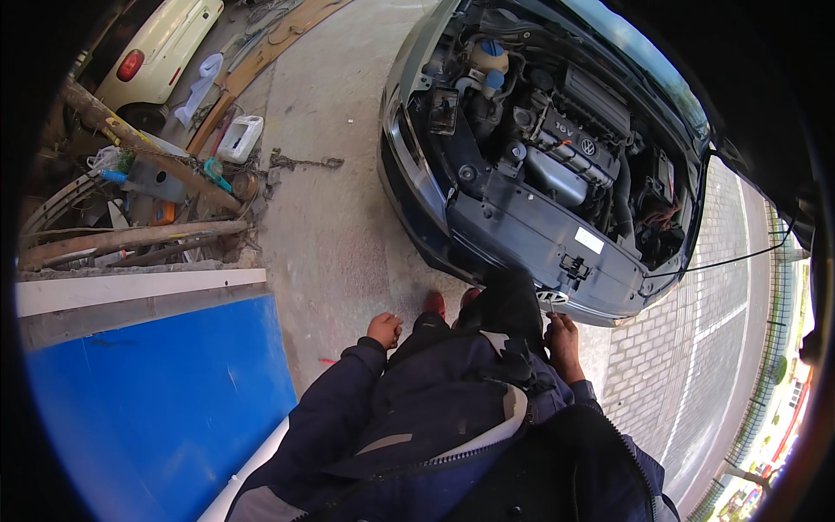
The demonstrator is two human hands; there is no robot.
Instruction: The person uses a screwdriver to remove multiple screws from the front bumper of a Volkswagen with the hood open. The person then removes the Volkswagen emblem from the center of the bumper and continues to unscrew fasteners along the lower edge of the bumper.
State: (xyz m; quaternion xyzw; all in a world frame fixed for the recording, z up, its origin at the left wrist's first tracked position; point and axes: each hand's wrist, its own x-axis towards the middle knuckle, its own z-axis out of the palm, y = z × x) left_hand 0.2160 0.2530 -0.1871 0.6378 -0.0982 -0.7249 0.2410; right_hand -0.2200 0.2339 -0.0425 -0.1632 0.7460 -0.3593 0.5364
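I stand at the front of a dark car point(409, 202) with its bonnet raised and the engine point(574, 143) uncovered. My right hand point(567, 346) is beside the front grille badge point(551, 297), its fingers pinched together. A thin greyish piece shows at its fingertips, too small to name. By my left thigh hangs my left hand point(384, 331), fingers curled in a loose fist, with nothing seen in it. It touches no part of the car. A dark phone-like device point(444, 111) rests at the left edge of the engine bay.
A blue panel point(165, 400) lies at the lower left. Beyond it are scrap pipes point(139, 239), a white plastic container point(239, 139) and a chain point(304, 163) on the concrete. A pale car point(161, 52) stands far left. A thin black rod point(722, 263) runs out at the right.
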